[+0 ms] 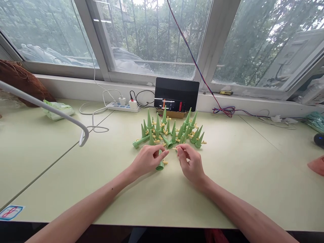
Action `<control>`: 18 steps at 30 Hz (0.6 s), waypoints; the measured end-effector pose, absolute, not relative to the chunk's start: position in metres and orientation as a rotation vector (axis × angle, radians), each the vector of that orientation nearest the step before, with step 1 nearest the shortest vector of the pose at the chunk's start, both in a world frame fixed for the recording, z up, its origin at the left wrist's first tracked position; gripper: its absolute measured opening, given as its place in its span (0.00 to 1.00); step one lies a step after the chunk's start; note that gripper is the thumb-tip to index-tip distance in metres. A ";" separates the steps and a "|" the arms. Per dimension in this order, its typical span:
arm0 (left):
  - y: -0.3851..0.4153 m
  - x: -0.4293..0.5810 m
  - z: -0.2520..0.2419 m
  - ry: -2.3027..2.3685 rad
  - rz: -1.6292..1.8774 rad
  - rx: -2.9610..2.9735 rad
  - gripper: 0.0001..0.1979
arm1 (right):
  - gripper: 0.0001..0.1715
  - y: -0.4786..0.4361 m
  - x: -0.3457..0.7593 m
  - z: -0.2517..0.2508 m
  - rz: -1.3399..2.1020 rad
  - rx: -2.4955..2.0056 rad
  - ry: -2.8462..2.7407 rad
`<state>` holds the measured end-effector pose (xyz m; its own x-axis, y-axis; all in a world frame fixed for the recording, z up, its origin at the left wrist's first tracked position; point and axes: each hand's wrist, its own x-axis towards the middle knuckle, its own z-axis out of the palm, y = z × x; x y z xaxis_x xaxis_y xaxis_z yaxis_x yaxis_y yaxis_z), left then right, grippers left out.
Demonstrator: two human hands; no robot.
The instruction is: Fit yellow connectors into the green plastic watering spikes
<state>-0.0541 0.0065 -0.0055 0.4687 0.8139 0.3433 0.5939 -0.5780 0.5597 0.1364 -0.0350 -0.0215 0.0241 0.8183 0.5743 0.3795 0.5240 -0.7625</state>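
Note:
My left hand point(151, 158) is closed in a loose pinch, thumb and forefinger close together; anything between the tips is too small to make out. Under it lies a green watering spike point(160, 166) with its ribbed open end toward me and a yellow valve point(165, 162) beside it. My right hand point(191, 163) pinches a small pale-yellow piece point(174, 148) that points left toward the other hand. Just beyond both hands stand several green watering spikes point(158, 125) with yellow side valves. Another spike point(167, 141) lies tipped among them, and one more point(140, 141) rests at the left.
Behind the spikes a dark tablet point(176, 91) leans on a cardboard stand point(174, 114). A power strip point(123, 106) with cables sits left of it. A white lamp arm point(50, 109) crosses the left side. Red and blue wires point(224, 110) lie coiled at the right rear.

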 end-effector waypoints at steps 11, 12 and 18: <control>0.004 -0.054 -0.006 1.170 0.661 2.398 0.20 | 0.13 -0.034 0.134 -0.023 0.431 -1.054 -1.604; 0.004 -0.054 -0.005 1.163 0.658 2.399 0.19 | 0.13 -0.034 0.135 -0.023 0.432 -1.055 -1.606; 0.002 -0.053 -0.004 1.106 0.698 2.442 0.13 | 0.12 -0.035 0.135 -0.020 0.429 -1.067 -1.609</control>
